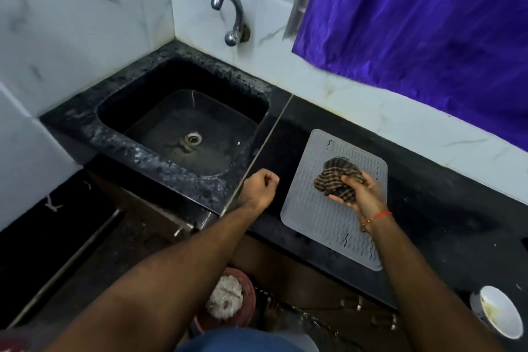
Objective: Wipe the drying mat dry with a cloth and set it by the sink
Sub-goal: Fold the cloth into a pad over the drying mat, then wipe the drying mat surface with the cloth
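A grey ribbed drying mat (317,217) lies flat on the black counter (428,203), just right of the sink (183,128). My right hand (361,194) grips a bunched brown checked cloth (335,177) on the mat's upper middle. My left hand (258,187) is curled into a loose fist holding nothing, over the counter between the sink and the mat's left edge.
A curved tap (231,17) juts from the tiled wall above the sink. A purple curtain (428,14) hangs at the back right. A white cup (498,313) stands at the counter's near right edge. A red bin (228,298) sits on the floor below.
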`<action>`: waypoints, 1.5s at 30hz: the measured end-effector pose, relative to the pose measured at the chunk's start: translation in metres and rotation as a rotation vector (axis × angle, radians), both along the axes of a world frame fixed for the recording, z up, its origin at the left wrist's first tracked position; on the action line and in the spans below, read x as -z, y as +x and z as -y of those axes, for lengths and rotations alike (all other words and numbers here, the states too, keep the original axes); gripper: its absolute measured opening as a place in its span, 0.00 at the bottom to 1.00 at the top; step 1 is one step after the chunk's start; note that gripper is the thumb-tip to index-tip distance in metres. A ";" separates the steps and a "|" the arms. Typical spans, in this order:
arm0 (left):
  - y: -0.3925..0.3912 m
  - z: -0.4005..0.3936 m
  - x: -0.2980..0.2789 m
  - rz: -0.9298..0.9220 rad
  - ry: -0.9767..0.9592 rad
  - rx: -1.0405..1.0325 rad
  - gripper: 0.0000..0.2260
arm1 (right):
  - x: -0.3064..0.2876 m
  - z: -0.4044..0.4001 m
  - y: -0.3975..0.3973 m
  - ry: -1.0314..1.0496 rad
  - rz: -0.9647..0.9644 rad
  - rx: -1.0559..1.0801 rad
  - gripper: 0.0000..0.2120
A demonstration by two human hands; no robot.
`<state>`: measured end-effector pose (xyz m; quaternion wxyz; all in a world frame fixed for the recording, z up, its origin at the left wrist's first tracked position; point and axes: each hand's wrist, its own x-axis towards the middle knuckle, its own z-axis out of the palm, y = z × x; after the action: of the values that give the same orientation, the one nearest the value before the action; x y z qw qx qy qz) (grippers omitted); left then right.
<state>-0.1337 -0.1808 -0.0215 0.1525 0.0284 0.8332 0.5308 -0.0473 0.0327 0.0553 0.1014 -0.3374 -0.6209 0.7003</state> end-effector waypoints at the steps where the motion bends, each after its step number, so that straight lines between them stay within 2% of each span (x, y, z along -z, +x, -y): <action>1: 0.004 -0.003 0.006 0.016 -0.037 0.005 0.04 | 0.008 -0.004 -0.002 0.136 0.021 -0.038 0.17; 4: 0.018 -0.020 0.014 0.027 -0.183 0.052 0.02 | 0.030 -0.012 -0.001 0.569 0.061 -0.287 0.22; 8: 0.036 -0.043 0.025 -0.107 -0.412 0.138 0.05 | 0.063 -0.026 -0.004 0.905 -0.014 -0.585 0.25; 12: 0.053 -0.056 0.045 -0.115 -0.548 0.049 0.09 | 0.099 -0.040 -0.005 1.140 -0.038 -0.956 0.29; 15: 0.059 -0.066 0.045 -0.138 -0.562 -0.038 0.09 | 0.107 -0.043 -0.004 1.278 -0.096 -1.042 0.26; 19: 0.059 -0.067 0.039 -0.131 -0.552 -0.103 0.08 | 0.116 -0.035 -0.006 1.372 -0.027 -1.000 0.23; 22: 0.065 -0.058 0.041 -0.187 -0.559 -0.024 0.11 | 0.120 -0.034 -0.001 1.395 -0.116 -0.988 0.23; 25: 0.071 -0.046 0.044 -0.197 -0.634 0.055 0.22 | 0.118 -0.047 -0.007 1.370 -0.272 -0.995 0.26; 29: 0.068 -0.042 0.042 -0.080 -0.659 0.042 0.40 | 0.114 -0.050 -0.014 1.340 -0.356 -0.981 0.26; 32: 0.060 -0.040 0.040 -0.039 -0.727 0.114 0.46 | 0.117 -0.045 -0.014 1.302 -0.471 -1.096 0.25; 36: 0.058 -0.034 0.042 -0.008 -0.768 0.167 0.48 | 0.125 -0.036 -0.016 1.379 -0.537 -1.265 0.23; 41: 0.056 -0.033 0.042 -0.066 -0.798 0.253 0.47 | 0.121 -0.040 -0.024 1.528 -0.650 -1.256 0.17; 45: 0.048 -0.036 0.037 -0.028 -0.814 0.285 0.53 | 0.124 -0.061 -0.050 1.613 -0.688 -1.303 0.16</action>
<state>-0.0860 -0.1452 -0.0584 0.2117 0.0879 0.9644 0.1319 -0.0970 0.0937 -0.0689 0.0709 0.4356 -0.8951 0.0634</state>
